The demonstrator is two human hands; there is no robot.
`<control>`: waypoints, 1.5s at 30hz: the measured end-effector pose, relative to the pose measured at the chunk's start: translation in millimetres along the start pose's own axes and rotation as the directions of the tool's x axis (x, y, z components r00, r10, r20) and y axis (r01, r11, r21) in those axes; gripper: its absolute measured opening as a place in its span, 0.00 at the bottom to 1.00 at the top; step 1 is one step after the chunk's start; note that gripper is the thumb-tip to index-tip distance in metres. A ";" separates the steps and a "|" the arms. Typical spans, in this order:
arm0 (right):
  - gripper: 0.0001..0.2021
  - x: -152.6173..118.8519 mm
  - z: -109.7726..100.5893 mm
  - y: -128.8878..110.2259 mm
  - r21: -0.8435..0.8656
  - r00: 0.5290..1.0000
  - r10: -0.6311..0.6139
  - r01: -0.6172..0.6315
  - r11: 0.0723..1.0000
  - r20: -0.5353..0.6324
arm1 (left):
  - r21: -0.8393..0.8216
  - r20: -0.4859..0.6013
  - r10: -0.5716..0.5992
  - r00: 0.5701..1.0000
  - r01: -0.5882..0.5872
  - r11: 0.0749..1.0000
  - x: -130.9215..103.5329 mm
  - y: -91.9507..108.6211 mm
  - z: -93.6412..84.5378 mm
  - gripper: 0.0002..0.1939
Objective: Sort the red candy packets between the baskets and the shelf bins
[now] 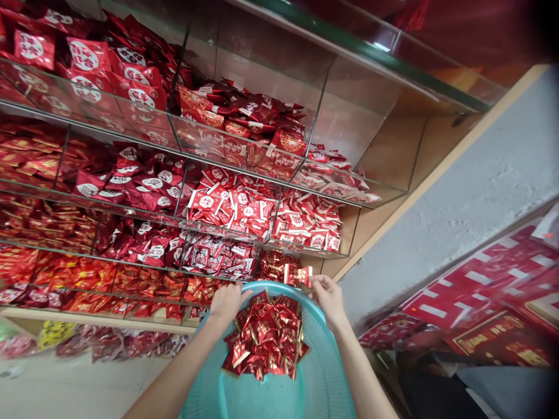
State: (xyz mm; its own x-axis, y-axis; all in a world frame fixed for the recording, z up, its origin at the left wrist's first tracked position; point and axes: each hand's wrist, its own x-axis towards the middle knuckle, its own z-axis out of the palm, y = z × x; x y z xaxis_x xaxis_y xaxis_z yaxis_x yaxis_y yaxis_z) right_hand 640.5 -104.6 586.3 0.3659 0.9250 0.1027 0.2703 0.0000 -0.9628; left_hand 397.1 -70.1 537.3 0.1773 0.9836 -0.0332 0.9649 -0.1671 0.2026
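A teal plastic basket point(336, 372) is tilted in front of me, its far rim against the lower shelves. Shiny red and gold wrapped candies point(268, 331) lie heaped at its far end. My left hand point(225, 304) is closed at the basket's far left rim, thumb toward the edge. By the right rim, my right hand point(327, 295) pinches the end of a red and gold candy packet point(297, 275). That packet is in front of a low compartment with similar dark red candies point(273, 263).
Clear-fronted shelves point(244, 230) hold several rows of red packets in divided compartments. A wooden side panel point(375, 224) and grey wall point(458, 203) stand at the right. Red printed packaging point(467, 285) lies lower right. Bagged goods point(105, 340) sit beneath the bottom shelf.
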 end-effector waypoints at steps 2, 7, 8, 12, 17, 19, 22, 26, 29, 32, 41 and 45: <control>0.12 -19.2 -0.4 1.0 0.186 0.990 0.116 -0.129 0.974 0.081 | 0.002 -0.004 0.012 1.000 -0.012 1.000 0.5 -0.3 0.3 0.32; 0.11 -60.9 -2.7 15.0 0.404 0.922 0.309 -0.382 0.832 0.234 | -0.013 0.020 0.016 1.000 -0.015 1.000 1.2 -0.4 -0.6 0.32; 0.11 -67.7 -3.1 19.6 0.427 0.902 0.356 -0.431 0.795 0.245 | -0.013 0.018 0.016 1.000 -0.016 1.000 1.2 -0.3 -0.7 0.32; 0.12 -88.6 -3.6 38.6 0.465 0.833 0.481 -0.553 0.691 0.275 | -0.013 0.022 0.008 1.000 -0.008 1.000 0.7 0.0 -1.0 0.31; 0.12 -96.0 -4.0 55.3 0.463 0.795 0.548 -0.601 0.651 0.260 | -0.026 0.044 0.003 0.999 -0.002 1.000 -0.1 1.1 -3.7 0.29; 0.12 -94.4 -3.5 59.0 0.465 0.795 0.549 -0.601 0.651 0.258 | -0.027 0.054 -0.007 0.999 0.008 1.000 -0.5 1.8 -4.9 0.29; 0.12 -90.9 -0.5 62.4 0.463 0.795 0.546 -0.600 0.652 0.262 | -0.025 0.061 -0.021 0.998 0.022 0.999 -0.9 2.8 -6.0 0.30; 0.13 -88.1 6.1 65.0 0.467 0.788 0.543 -0.613 0.638 0.292 | -0.018 0.046 -0.014 0.999 0.015 1.000 -0.8 2.5 -5.2 0.31; 0.14 -87.6 9.4 66.1 0.461 0.782 0.559 -0.618 0.637 0.276 | -0.013 0.029 0.002 1.000 -0.001 1.000 -0.3 1.5 -3.6 0.31; 0.15 -87.9 9.8 66.1 0.428 0.797 0.543 -0.601 0.675 0.262 | -0.007 0.023 -0.004 1.000 0.004 1.000 0.1 0.9 -2.1 0.32; 0.20 -83.7 -1.3 61.5 0.146 0.909 0.405 -0.416 0.898 0.099 | -0.018 0.016 0.002 1.000 -0.001 1.000 1.1 0.0 0.1 0.33; 0.21 -58.0 -7.4 52.5 -0.045 0.986 0.162 -0.163 0.986 -0.026 | -0.002 -0.014 0.033 0.999 -0.033 0.999 2.5 -1.6 3.5 0.31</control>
State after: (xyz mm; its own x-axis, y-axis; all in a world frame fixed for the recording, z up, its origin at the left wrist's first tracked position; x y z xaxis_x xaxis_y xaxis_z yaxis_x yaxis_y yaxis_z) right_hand 640.1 -161.1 531.7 0.4280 0.9025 -0.0483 0.2466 -0.1680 -0.9544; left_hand 396.7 -67.7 533.4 0.2065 0.9784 -0.0129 0.9582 -0.1995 0.2051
